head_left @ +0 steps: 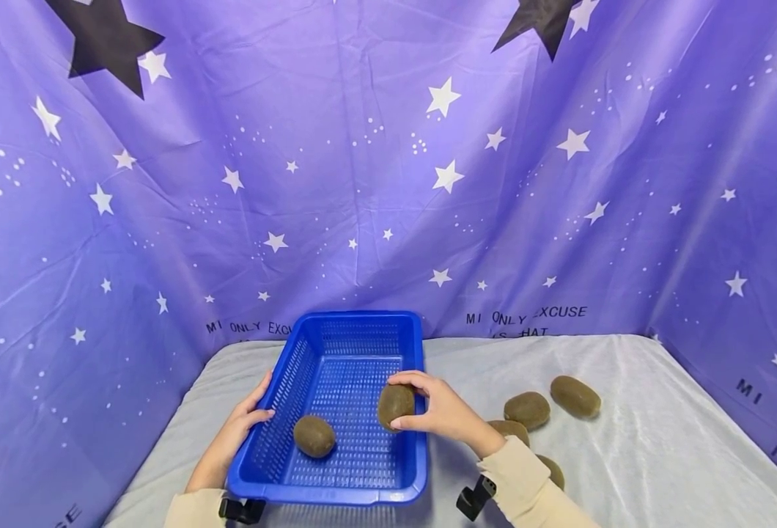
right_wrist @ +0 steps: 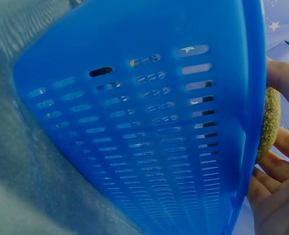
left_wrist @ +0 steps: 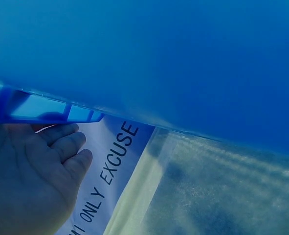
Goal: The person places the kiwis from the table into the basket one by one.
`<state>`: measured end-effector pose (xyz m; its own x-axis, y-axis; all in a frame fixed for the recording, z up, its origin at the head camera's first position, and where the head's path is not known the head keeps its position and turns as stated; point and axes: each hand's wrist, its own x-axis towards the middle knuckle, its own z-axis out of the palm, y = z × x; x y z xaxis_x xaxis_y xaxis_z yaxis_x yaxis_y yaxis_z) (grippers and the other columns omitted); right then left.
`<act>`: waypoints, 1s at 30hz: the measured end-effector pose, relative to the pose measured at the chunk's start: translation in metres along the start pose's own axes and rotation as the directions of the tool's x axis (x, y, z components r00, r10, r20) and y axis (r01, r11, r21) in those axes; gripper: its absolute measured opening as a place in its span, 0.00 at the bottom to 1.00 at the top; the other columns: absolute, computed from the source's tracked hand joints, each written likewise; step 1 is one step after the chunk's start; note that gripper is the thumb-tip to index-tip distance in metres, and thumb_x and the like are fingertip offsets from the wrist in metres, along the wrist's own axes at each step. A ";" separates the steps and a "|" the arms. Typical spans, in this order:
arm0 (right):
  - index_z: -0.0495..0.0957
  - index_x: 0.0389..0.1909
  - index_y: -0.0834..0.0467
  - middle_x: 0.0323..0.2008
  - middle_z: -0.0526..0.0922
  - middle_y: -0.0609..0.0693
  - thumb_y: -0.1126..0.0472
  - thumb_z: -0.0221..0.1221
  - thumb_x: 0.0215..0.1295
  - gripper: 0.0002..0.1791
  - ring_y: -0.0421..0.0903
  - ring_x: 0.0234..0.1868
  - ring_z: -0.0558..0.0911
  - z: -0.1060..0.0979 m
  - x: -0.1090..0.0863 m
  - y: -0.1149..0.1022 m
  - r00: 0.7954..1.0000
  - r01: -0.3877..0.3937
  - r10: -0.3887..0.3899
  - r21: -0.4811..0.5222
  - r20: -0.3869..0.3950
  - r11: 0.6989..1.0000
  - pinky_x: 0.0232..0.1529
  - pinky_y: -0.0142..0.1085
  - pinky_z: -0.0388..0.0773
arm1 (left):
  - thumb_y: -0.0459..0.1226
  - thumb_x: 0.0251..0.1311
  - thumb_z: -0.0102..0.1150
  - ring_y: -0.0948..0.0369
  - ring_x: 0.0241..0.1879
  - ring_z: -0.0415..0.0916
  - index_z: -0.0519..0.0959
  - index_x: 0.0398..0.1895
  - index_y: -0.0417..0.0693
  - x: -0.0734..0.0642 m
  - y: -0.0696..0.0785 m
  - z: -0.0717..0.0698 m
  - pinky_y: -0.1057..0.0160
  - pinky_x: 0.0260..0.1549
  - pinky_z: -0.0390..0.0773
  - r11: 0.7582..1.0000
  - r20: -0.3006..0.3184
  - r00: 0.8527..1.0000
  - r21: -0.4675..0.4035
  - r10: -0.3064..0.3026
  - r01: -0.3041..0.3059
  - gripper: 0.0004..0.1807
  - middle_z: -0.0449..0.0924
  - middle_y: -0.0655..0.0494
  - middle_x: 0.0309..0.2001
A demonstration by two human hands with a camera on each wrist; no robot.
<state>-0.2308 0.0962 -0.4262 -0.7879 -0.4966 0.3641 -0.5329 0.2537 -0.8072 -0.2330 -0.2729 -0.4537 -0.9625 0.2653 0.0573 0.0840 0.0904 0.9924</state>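
A brown kiwi (head_left: 396, 406) is pinched between the thumb and fingers of my right hand (head_left: 443, 407), inside the right rim of a blue plastic basket (head_left: 325, 493). In the right wrist view, part of that kiwi (right_wrist: 269, 126) shows past the rim, with the fingers (right_wrist: 278, 166) around it. Another kiwi (head_left: 314, 436) lies on the basket floor, left of the held one. My left hand (head_left: 235, 433) grips the basket's left rim, thumb on top. The left wrist view has the left hand (left_wrist: 41, 169) under the rim, its fingertips curled at the edge.
Several more kiwis lie on the grey cloth to the right, among them one kiwi (head_left: 575, 397) farthest out and another kiwi (head_left: 527, 410) beside it. My right forearm partly covers the nearer ones. A purple star-patterned curtain (head_left: 362, 183) hangs behind and at both sides.
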 end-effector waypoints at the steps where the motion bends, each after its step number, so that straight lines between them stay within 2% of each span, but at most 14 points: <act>1: 0.75 0.56 0.59 0.57 0.74 0.52 0.56 0.71 0.46 0.33 0.48 0.55 0.74 0.000 -0.001 0.000 1.000 -0.005 0.005 -0.004 0.002 1.000 0.55 0.36 0.71 | 0.27 0.60 0.43 0.82 0.52 0.62 0.40 0.74 0.42 0.000 0.000 0.000 0.73 0.47 0.70 1.000 0.002 1.000 0.004 -0.004 0.004 0.40 0.33 0.40 0.74; 5: 0.75 0.56 0.54 0.58 0.74 0.52 0.55 0.72 0.45 0.33 0.48 0.57 0.73 0.000 -0.003 -0.001 1.000 -0.012 0.012 -0.018 0.005 1.000 0.57 0.39 0.69 | 0.27 0.61 0.43 0.82 0.52 0.63 0.40 0.74 0.43 0.000 -0.001 0.001 0.73 0.47 0.70 1.000 0.003 1.000 -0.007 -0.010 0.010 0.40 0.33 0.41 0.74; 13: 0.75 0.56 0.53 0.58 0.75 0.51 0.55 0.72 0.44 0.33 0.49 0.59 0.71 0.001 -0.003 -0.002 1.000 0.017 -0.017 -0.056 0.001 0.998 0.58 0.45 0.67 | 0.26 0.60 0.43 0.82 0.53 0.61 0.40 0.73 0.38 0.001 -0.002 0.000 0.75 0.47 0.69 0.999 0.014 0.999 0.011 0.049 -0.049 0.39 0.31 0.37 0.73; 23: 0.74 0.57 0.53 0.59 0.73 0.51 0.52 0.71 0.46 0.34 0.51 0.61 0.69 0.000 -0.004 0.000 0.999 0.020 -0.015 -0.106 0.045 0.994 0.58 0.50 0.67 | 0.27 0.61 0.43 0.82 0.52 0.61 0.40 0.74 0.40 0.001 0.000 0.002 0.74 0.47 0.70 1.000 -0.002 1.000 0.011 0.029 -0.029 0.39 0.33 0.39 0.74; 30: 0.74 0.57 0.60 0.58 0.74 0.55 0.56 0.66 0.54 0.29 0.55 0.62 0.70 0.000 -0.006 0.003 0.999 0.021 -0.019 -0.061 0.040 0.998 0.61 0.51 0.63 | 0.27 0.61 0.43 0.80 0.53 0.62 0.40 0.74 0.40 0.000 0.000 0.002 0.73 0.47 0.70 1.000 0.003 1.000 0.011 0.021 -0.021 0.39 0.33 0.38 0.74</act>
<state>-0.2278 0.1004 -0.4307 -0.7646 -0.5345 0.3602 -0.5673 0.2928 -0.7697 -0.2328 -0.2713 -0.4540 -0.9597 0.2700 0.0774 0.1067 0.0954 0.9897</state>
